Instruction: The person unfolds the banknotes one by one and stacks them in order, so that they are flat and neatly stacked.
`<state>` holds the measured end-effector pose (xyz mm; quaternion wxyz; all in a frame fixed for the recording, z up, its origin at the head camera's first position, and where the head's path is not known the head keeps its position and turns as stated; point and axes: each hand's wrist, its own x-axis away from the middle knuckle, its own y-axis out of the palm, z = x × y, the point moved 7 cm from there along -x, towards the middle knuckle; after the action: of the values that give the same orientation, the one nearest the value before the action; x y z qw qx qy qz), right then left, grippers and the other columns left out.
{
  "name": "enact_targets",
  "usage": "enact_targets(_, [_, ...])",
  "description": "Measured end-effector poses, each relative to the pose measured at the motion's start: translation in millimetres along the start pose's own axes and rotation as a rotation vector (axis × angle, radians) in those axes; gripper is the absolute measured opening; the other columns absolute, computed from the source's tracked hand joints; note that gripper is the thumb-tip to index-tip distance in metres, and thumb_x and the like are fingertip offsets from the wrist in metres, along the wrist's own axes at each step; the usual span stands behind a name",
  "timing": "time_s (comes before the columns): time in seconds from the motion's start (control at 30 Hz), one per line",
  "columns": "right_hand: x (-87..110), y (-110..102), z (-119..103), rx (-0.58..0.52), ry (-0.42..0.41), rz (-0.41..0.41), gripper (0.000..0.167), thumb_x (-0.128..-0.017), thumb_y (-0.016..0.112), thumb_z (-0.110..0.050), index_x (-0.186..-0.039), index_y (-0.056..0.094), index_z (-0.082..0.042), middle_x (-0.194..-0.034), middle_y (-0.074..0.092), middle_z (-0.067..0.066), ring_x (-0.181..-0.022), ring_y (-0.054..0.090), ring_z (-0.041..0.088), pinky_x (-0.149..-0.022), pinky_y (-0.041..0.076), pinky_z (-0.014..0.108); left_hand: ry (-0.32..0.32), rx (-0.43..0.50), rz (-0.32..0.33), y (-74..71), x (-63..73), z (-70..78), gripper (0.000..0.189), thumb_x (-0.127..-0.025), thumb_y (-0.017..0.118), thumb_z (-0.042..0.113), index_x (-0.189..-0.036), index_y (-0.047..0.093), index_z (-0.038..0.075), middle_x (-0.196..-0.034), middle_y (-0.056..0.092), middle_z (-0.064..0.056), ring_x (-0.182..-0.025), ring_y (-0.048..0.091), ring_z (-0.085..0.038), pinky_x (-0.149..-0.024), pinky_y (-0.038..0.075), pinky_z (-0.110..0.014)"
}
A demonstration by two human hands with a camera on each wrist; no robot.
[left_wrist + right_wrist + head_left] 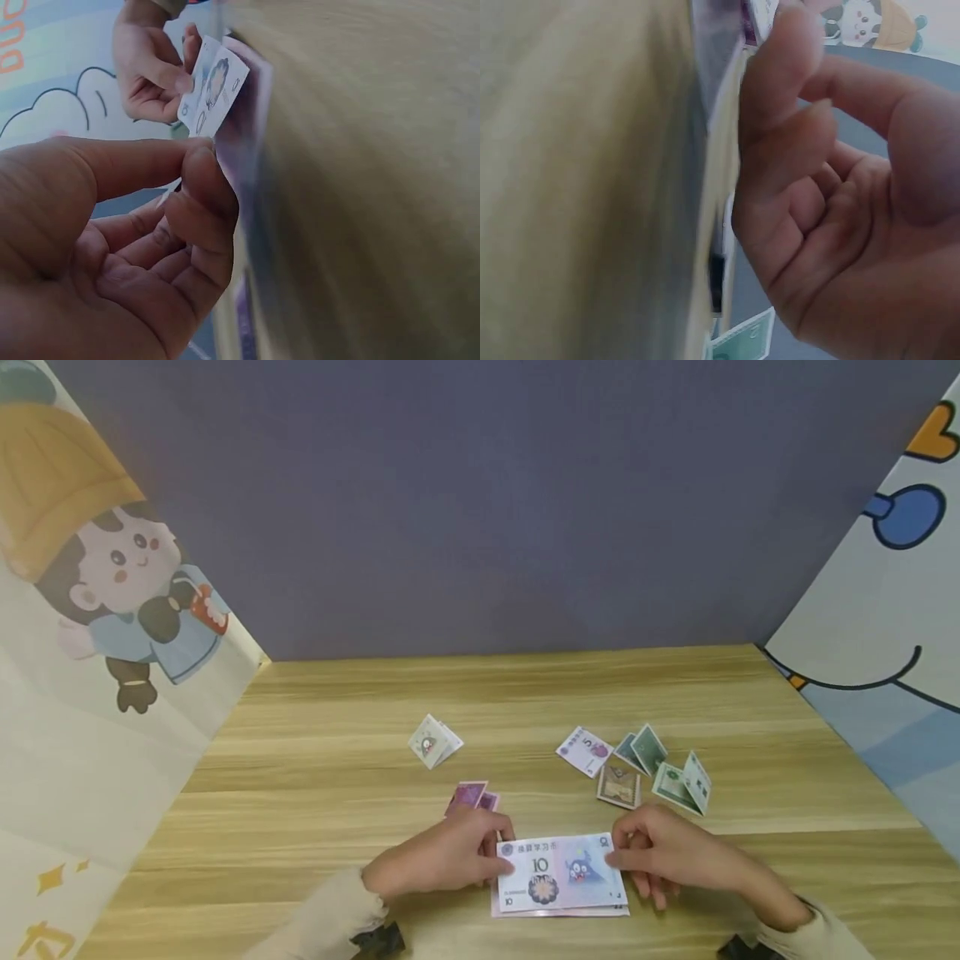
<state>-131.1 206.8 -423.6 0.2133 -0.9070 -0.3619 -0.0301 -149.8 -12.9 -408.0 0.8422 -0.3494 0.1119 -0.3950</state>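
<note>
A pale play banknote marked 10 (pixel 558 877) is stretched between my two hands near the table's front. My left hand (pixel 450 853) pinches its left end between thumb and curled index finger. At the opposite end my right hand (pixel 667 852) pinches the edge the same way, with its lower fingers loosely bent. In the left wrist view the banknote (pixel 215 86) slants away from the left fingertips toward the right hand (pixel 152 71). Beneath it, a pinkish note (pixel 592 912) shows along the bottom edge. Just beyond the left hand stands a folded purple note (pixel 467 795), partly hidden.
A folded pale note (pixel 429 743) stands farther back on the wood-grain table (pixel 315 727). To the right lie a purple 5 note (pixel 585 751), a brown note (pixel 619 786) and folded green notes (pixel 648 748). A grey panel (pixel 480 510) and printed side walls surround the table.
</note>
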Motion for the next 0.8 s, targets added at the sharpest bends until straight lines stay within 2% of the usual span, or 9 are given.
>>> enact_targets(0.1, [-0.9, 6.0, 6.1, -0.03, 0.026, -0.023, 0.026, -0.098, 0.063, -0.022, -0.08, 0.062, -0.004, -0.054, 0.063, 0.003, -0.039, 0.056, 0.007, -0.033, 0.039, 0.018, -0.014, 0.006, -0.009, 3.8, -0.4, -3.8, 0.01, -0.087, 0.076, 0.009, -0.091, 0.067, 0.01, -0.063, 0.054, 0.012, -0.052, 0.05, 0.002, -0.049, 0.047, -0.017])
enact_targets(0.3, [-1.3, 12.3, 11.1, -0.112, 0.024, -0.081, 0.026, -0.1, 0.06, -0.02, -0.082, 0.061, -0.001, -0.055, 0.063, 0.005, -0.038, 0.053, 0.005, -0.03, 0.036, 0.018, -0.009, -0.023, 0.006, 4.9, -3.2, -8.0, 0.01, -0.084, 0.077, 0.008, -0.086, 0.067, 0.009, -0.062, 0.053, 0.013, -0.052, 0.046, 0.003, -0.05, 0.045, -0.016])
enact_targets(0.4, [-0.4, 12.1, 13.5, -0.127, 0.026, -0.082, 0.026, -0.1, 0.06, -0.019, -0.082, 0.06, 0.001, -0.055, 0.064, 0.005, -0.037, 0.054, 0.005, -0.03, 0.037, 0.018, -0.01, -0.023, 0.007, 6.1, -3.4, -8.6, 0.013, -0.084, 0.076, 0.008, -0.09, 0.065, 0.01, -0.063, 0.052, 0.013, -0.054, 0.047, 0.003, -0.052, 0.045, -0.016])
enact_targets(0.6, [-0.6, 12.1, 18.6, -0.107, 0.034, -0.052, 0.028, -0.1, 0.061, -0.02, -0.081, 0.058, 0.0, -0.053, 0.062, 0.003, -0.037, 0.055, 0.005, -0.029, 0.039, 0.021, -0.022, -0.017, 0.0, 9.8, -1.6, -12.2, 0.035, -0.083, 0.078, 0.01, -0.104, 0.051, 0.016, -0.069, 0.055, 0.012, -0.06, 0.052, 0.001, -0.055, 0.047, -0.018])
enact_targets(0.8, [-0.7, 11.9, 18.9, -0.11, 0.039, -0.051, 0.028, -0.099, 0.061, -0.019, -0.081, 0.058, 0.001, -0.053, 0.062, 0.004, -0.037, 0.055, 0.006, -0.03, 0.041, 0.021, -0.006, 0.018, -0.002, 10.7, -0.4, -11.8, 0.041, -0.083, 0.078, 0.009, -0.111, 0.049, 0.018, -0.067, 0.055, 0.01, -0.057, 0.051, 0.0, -0.051, 0.046, -0.019])
